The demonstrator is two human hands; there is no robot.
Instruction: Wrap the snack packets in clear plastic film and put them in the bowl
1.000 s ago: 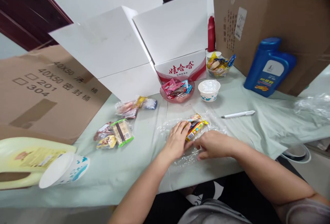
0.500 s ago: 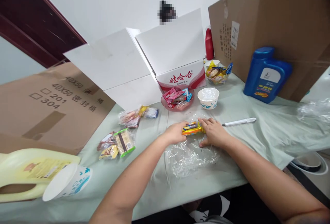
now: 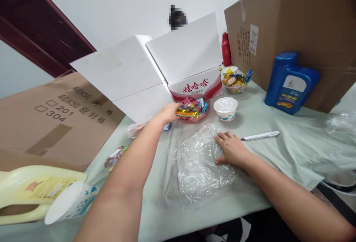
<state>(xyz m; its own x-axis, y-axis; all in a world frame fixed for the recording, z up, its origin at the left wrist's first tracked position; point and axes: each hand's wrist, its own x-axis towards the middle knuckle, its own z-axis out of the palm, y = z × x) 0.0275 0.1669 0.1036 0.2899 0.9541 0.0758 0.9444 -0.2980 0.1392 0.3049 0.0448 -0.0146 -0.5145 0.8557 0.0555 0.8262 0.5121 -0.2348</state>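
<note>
My left hand (image 3: 169, 113) is closed around some small wrapped snacks (image 3: 188, 113) in shiny yellow and orange packaging. It holds them at the left side of a pink see-through bowl (image 3: 198, 118), over the pink and blue packets (image 3: 202, 105) inside. My right hand (image 3: 229, 148) rests with fingers spread on the right edge of a crumpled clear plastic bag (image 3: 204, 167), which lies flattened on the table. Just beyond its wrist lies a white pen (image 3: 261, 136). Behind it stands a patterned paper bowl (image 3: 226, 114) with clear plastic in it.
A white carton (image 3: 194, 56) stands open behind the pink bowl. More wrapped snacks fill a bowl (image 3: 236, 84) at the back right, near a blue bottle (image 3: 290, 82). At the left are a pale yellow jug (image 3: 41, 179), a tipped paper bowl (image 3: 73, 201) and a large cardboard box (image 3: 55, 112).
My left hand has carried the wrapped snacks from the plastic bag forward and left to the pink bowl. My right hand has stayed on the bag, which now lies uncovered.
</note>
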